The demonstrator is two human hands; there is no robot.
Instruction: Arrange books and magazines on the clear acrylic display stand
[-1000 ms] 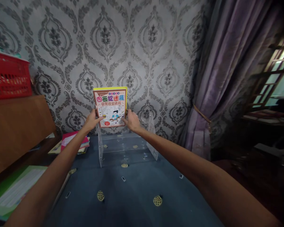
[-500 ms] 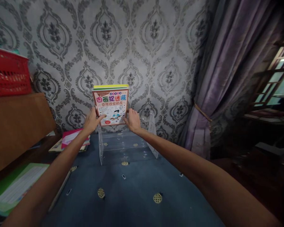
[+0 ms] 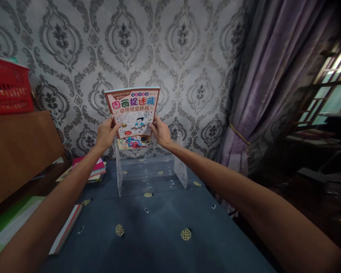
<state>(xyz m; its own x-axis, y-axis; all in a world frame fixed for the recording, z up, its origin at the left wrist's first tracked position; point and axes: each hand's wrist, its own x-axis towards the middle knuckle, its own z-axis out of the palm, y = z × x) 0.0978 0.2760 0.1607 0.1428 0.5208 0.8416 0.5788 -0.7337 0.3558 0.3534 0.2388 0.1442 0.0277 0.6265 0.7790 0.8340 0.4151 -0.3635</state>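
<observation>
Between my two hands is a picture book [image 3: 135,112] with a brown-edged cover, colourful characters and a drawn figure. My left hand [image 3: 105,133] grips its left edge, thumb on the front cover. On the opposite edge my right hand [image 3: 160,132] is closed the same way. Below and behind it, the lower part of another colourful book [image 3: 134,142] shows at the top of a clear acrylic rack [image 3: 119,172]; its upper part is hidden. The rack stands on the dark blue tablecloth [image 3: 150,242], its lower tiers showing the cloth through them.
At the left, a pink-topped pile of books [image 3: 98,167] lies near the wall. Closer in are a thick book [image 3: 66,229] and a green-covered item [image 3: 5,220], partly behind my left arm. A red basket [image 3: 8,87] sits on a wooden cabinet [image 3: 22,151]. A purple curtain [image 3: 261,87] hangs right.
The picture book has risen and come nearer, its top tilting toward me, with both hands still on it. The colourful book behind now shows beneath it. The view has shifted slightly.
</observation>
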